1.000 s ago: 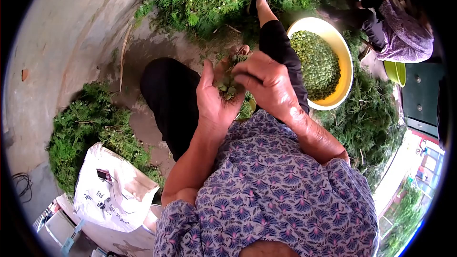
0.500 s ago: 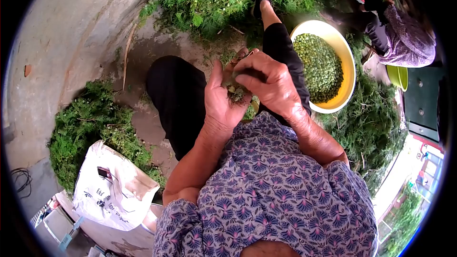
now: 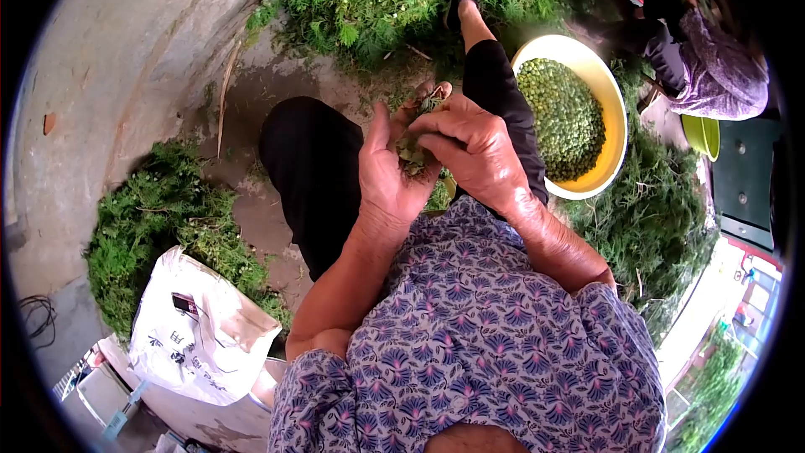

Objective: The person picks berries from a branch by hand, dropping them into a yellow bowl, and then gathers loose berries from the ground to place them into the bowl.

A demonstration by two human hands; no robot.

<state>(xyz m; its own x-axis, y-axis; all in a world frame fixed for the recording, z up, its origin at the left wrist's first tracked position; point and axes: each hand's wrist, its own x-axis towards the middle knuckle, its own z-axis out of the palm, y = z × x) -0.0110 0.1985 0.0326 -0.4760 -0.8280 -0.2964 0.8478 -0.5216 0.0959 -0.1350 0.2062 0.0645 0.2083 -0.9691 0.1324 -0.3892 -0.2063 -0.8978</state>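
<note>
In the head view my left hand (image 3: pixel 387 169) is cupped palm up in front of my belly, its thumb stretched upward. A small clump of green plant bits (image 3: pixel 411 153) lies in that palm, partly hidden by my fingers. My right hand (image 3: pixel 480 151) is bent over the clump from the right, thumb and index finger drawn together at it. What sits between those fingertips is too small to make out. To the right of my right hand stands a yellow tub (image 3: pixel 618 130) holding many small green berries (image 3: pixel 558 117).
Leafy green branches (image 3: pixel 360 0) are heaped ahead, with more piles at left (image 3: pixel 159 226) and right (image 3: pixel 641 235). A white sack (image 3: pixel 197 335) with a small dark device (image 3: pixel 184 304) lies lower left. Another person (image 3: pixel 717 67) sits at upper right near a green basin (image 3: pixel 703 136).
My right fingers have shifted slightly over the left palm, and more of the green clump shows between the hands. The tub and branch piles are unchanged.
</note>
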